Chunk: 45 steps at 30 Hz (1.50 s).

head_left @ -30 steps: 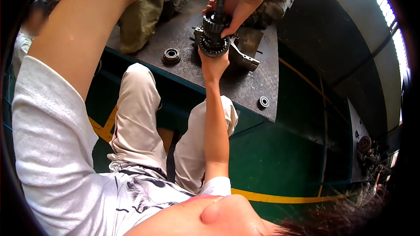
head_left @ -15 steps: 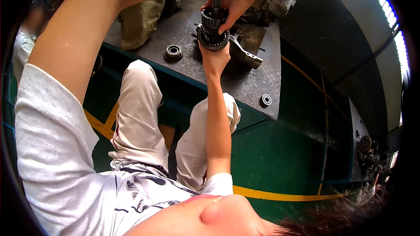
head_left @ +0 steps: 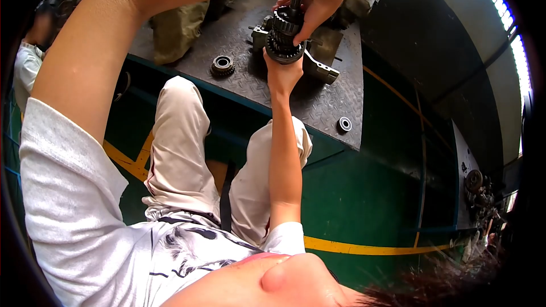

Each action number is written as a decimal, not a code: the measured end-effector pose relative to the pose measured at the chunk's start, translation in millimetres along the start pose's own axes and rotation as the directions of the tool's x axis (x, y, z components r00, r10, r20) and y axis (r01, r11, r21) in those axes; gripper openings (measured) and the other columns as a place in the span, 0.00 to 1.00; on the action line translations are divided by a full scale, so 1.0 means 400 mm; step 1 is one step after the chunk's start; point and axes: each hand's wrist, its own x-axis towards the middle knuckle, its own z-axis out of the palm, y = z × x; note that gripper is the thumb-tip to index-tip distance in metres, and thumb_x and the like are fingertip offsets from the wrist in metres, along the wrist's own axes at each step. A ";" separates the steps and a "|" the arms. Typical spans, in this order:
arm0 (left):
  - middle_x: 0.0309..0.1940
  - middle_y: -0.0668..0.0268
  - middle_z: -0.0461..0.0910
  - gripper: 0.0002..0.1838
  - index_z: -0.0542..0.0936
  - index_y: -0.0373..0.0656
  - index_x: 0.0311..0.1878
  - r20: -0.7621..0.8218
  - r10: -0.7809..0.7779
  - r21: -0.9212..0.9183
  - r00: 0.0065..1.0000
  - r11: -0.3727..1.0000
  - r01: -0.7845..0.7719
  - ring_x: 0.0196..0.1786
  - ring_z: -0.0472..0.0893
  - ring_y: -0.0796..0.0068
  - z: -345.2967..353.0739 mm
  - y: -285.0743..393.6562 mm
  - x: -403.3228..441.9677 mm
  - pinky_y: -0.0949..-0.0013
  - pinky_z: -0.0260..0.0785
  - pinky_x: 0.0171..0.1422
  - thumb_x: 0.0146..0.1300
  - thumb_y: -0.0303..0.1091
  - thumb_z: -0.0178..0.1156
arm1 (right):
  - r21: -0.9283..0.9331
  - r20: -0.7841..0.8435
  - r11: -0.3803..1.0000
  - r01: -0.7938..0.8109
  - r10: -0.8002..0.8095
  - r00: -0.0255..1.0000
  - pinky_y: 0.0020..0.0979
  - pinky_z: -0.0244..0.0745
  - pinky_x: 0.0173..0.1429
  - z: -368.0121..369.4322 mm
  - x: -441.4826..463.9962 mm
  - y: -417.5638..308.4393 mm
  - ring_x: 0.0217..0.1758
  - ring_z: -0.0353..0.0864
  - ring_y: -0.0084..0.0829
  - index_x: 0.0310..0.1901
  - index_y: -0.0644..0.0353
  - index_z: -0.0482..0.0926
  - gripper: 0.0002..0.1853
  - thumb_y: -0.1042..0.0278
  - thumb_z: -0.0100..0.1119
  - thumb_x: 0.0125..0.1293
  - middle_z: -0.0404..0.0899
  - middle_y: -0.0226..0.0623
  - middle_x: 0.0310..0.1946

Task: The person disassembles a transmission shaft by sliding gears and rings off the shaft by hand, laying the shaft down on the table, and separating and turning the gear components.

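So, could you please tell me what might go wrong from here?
The geared shaft, held between the left hand and the right hand, might drop if the grip slips. The left hand also lies close against the gears, so skin could get pinched if they shift. The small bearing near the corner of the table could be knocked off if bumped.

left hand (head_left: 317, 9) on shaft (head_left: 286, 23) | right hand (head_left: 284, 75) holds its near end | gear (head_left: 222, 70), bearing (head_left: 344, 129) apart on desk (head_left: 245, 86)

a mechanical workshop: tread-plate bench (head_left: 324, 108), geared shaft (head_left: 286, 21), loose bearing (head_left: 344, 124), yellow-lined green floor (head_left: 352, 193)
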 end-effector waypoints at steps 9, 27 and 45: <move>0.31 0.59 0.84 0.18 0.83 0.38 0.30 -0.927 0.316 0.256 0.201 0.927 -0.275 0.37 0.84 0.57 0.177 0.029 -0.058 0.61 0.78 0.46 0.52 0.47 0.69 | -0.040 -0.034 0.999 0.011 -0.013 0.999 0.32 0.78 0.56 -0.001 0.010 0.006 0.48 0.87 0.33 0.53 0.68 0.77 0.32 0.66 0.81 0.47 0.87 0.44 0.45; 0.52 0.63 0.80 0.38 0.72 0.39 0.58 -0.768 -0.602 -0.138 0.219 -0.178 -0.974 0.55 0.79 0.73 0.510 0.151 0.211 0.67 0.70 0.63 0.47 0.41 0.81 | 0.037 -0.061 0.996 0.086 -0.083 0.995 0.35 0.80 0.47 0.023 -0.009 0.008 0.43 0.89 0.46 0.45 0.66 0.75 0.19 0.72 0.69 0.53 0.85 0.53 0.35; 0.50 0.61 0.82 0.43 0.73 0.38 0.58 -0.718 -0.645 -0.303 0.262 -0.050 -0.952 0.52 0.81 0.70 0.491 0.163 0.219 0.66 0.72 0.61 0.44 0.50 0.81 | -0.021 -0.048 0.998 0.051 -0.052 0.998 0.36 0.80 0.49 0.009 -0.012 -0.017 0.44 0.88 0.47 0.47 0.67 0.75 0.17 0.74 0.65 0.56 0.86 0.53 0.36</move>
